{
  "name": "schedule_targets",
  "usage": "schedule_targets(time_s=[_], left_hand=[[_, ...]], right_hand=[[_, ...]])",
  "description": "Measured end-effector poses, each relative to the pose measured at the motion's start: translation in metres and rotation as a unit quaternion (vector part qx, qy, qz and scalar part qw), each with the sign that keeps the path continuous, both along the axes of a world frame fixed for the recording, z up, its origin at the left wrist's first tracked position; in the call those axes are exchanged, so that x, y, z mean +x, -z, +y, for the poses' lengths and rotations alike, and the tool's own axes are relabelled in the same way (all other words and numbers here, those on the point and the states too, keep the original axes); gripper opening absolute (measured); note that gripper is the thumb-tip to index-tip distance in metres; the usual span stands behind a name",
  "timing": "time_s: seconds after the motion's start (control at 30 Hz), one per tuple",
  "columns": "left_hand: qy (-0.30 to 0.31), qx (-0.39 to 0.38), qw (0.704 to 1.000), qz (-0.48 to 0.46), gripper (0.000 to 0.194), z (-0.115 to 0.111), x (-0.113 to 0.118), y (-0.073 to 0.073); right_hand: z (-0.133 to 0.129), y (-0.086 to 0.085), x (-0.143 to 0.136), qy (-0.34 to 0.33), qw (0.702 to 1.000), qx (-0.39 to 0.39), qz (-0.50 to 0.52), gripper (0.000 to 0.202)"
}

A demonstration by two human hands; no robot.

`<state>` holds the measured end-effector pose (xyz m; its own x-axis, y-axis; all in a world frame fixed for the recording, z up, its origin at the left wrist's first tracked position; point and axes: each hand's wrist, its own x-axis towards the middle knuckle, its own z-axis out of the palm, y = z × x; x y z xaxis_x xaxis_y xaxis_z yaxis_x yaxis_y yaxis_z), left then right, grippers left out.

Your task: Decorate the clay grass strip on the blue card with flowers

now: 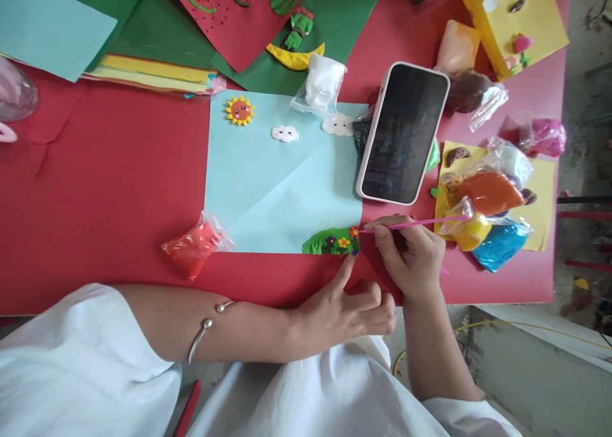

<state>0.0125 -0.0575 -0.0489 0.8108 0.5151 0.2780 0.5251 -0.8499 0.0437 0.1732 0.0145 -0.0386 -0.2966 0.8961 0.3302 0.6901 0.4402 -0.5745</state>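
You are pinching a thin pink modelling stick [411, 223] in your right hand [411, 258], fingers pressed together around it like a pen, so its tip is meeting the green clay grass strip with small coloured flowers [332, 241]. That strip is sitting on the near right corner of the pale blue paper sheet [277, 188], close to the desk's near edge. Your left hand [344, 309] is lying beside it, most fingers curled and holding nothing, with one fingertip stretching to the sheet's corner, seemingly steadying it. A white-cased phone [404, 134] is leaning just beyond your work, screen facing you, probably for reference. Bagged clay in orange [488, 192], yellow [471, 230] and blue [500, 243] is crowding the desk's right side, touching the stick's far end, so room there is tight. A red clay bag [191, 246] is overlapping the sheet's near left corner; left of it the red desk [95, 195] is lying open.
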Motion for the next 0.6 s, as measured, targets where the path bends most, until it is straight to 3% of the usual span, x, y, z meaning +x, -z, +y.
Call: schedule_targets(time_s=[0.43, 0.53, 0.6], left_hand=[[-0.001, 0.01, 1.0, -0.009, 0.041, 0.0002, 0.0007, 0.0022], [0.003, 0.011, 1.0, -0.005, 0.042, 0.0005, -0.0001, 0.0017], [0.003, 0.013, 1.0, 0.004, 0.042, 0.0015, -0.0011, 0.0]], right_hand=[[0.0004, 0.0001, -0.0019, -0.002, 0.999, 0.022, -0.028, 0.012], [-0.0012, 0.0023, 0.0004, -0.002, 0.999, 0.028, 0.021, 0.01], [0.0004, 0.0033, 0.0022, 0.008, 0.995, 0.072, 0.076, 0.014]])
